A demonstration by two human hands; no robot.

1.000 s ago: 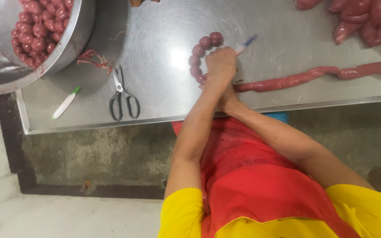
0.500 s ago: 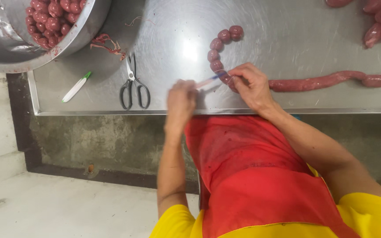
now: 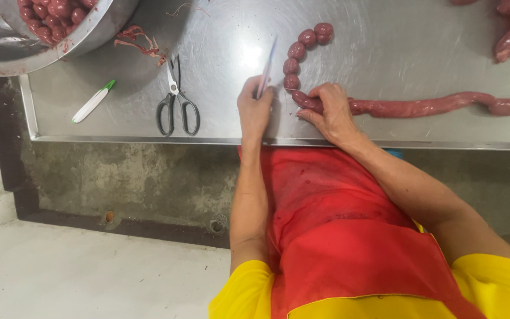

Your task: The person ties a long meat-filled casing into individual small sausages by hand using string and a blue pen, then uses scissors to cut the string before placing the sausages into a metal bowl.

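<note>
Sausage rope, long, reddish, uncut (image 3: 420,107), lies across steel table (image 3: 385,53). Right hand (image 3: 329,109) clenched on its knotted end beside curved chain of small round links (image 3: 300,52). Left hand (image 3: 254,109) pinches taut pale string (image 3: 267,67). Black-handled scissors (image 3: 176,103) lie apart.

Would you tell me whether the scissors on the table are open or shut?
Slightly open: the scissors lie flat with handle loops apart, blades nearly together.

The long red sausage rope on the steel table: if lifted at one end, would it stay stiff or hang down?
The long red sausage rope already curves on the steel table, so it probably hangs limp. Its glossy skin looks slippery. The tied round links might roll.
</note>
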